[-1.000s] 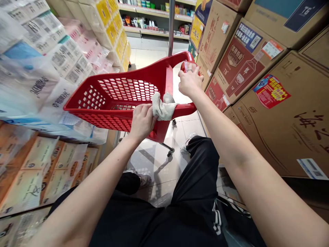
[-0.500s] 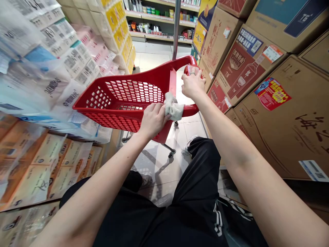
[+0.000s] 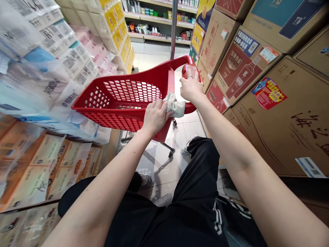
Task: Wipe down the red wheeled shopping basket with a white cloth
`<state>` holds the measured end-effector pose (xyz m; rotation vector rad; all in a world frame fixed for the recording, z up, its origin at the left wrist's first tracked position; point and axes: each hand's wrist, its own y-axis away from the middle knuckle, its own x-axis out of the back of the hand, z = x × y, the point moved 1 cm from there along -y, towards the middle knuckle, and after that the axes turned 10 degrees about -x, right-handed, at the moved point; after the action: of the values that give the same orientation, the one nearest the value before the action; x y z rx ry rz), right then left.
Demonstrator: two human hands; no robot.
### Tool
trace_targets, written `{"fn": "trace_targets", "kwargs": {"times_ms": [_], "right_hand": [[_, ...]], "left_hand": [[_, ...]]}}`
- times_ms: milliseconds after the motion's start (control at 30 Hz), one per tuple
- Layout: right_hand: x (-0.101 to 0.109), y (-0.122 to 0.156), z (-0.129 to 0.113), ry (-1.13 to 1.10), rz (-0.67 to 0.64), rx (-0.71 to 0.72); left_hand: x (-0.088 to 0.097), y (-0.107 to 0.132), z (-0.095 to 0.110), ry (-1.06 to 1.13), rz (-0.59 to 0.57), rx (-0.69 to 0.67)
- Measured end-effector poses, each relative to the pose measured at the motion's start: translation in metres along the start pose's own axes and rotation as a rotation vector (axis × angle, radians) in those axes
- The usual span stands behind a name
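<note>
Head view: the left hand point(image 3: 155, 117) pressed a crumpled off-white cloth point(image 3: 176, 105) onto the near rim of a red plastic shopping basket point(image 3: 120, 123), which sat tilted on a wheeled frame above a tiled floor point(image 3: 154, 168). The right hand point(image 3: 190, 88) gripped the basket's far red rim, a ring showing on one finger. The hands were apart, each clamped on the rim, with the cloth between them and touching the left. Plastic-wrapped tissue packs point(image 3: 43, 58) were stacked left of the basket, cardboard cartons point(image 3: 277, 116) right. A metal pole point(image 3: 174, 27) stood beyond it, before a shelf of small packaged goods point(image 3: 151, 22).
</note>
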<state>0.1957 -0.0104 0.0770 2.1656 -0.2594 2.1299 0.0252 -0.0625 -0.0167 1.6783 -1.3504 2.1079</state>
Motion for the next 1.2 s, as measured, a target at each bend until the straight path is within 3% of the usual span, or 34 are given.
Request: {"fn": "trace_targets", "kwargs": {"times_ms": [167,367,667,967,1200], "right_hand": [[0.001,0.001,-0.001,-0.012,0.022,0.007],[-0.002,-0.004,-0.003,-0.026,0.001,0.009],[-0.007,-0.011,-0.004,-0.01,-0.003,0.02],[-0.011,-0.013,-0.005,-0.016,-0.005,0.024],[-0.009,-0.007,-0.006,-0.016,0.011,0.013]], "left_hand": [[-0.005,0.024,-0.021,0.064,0.018,-0.047],[-0.007,0.054,-0.051,0.036,0.027,0.035],[-0.001,0.025,-0.025,0.001,0.014,-0.009],[0.002,0.015,-0.047,0.152,-0.017,-0.085],[0.008,0.002,-0.037,0.146,0.014,0.107]]}}
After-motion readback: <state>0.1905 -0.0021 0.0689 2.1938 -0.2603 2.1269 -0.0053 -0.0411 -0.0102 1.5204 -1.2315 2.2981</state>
